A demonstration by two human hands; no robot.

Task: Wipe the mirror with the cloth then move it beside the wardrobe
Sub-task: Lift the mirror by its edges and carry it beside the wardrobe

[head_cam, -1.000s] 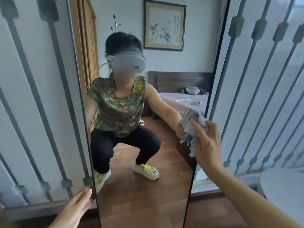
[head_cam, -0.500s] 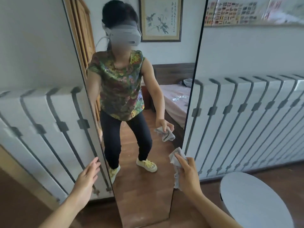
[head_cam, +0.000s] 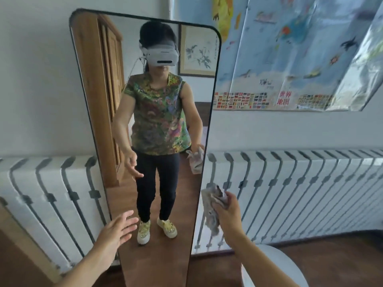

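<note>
While the tall black-framed mirror (head_cam: 157,141) leans against the white wall in front of a long white radiator cover (head_cam: 290,183), the left hand (head_cam: 116,230) is spread open and empty just before its lower left edge. The right hand (head_cam: 228,212) is closed around the crumpled grey cloth (head_cam: 211,206) beside the mirror's right edge (whether cloth touches frame is unclear). A world map poster (head_cam: 290,59) hangs above; dark wooden floor (head_cam: 331,255) and a round white surface (head_cam: 275,266) lie below.
</note>
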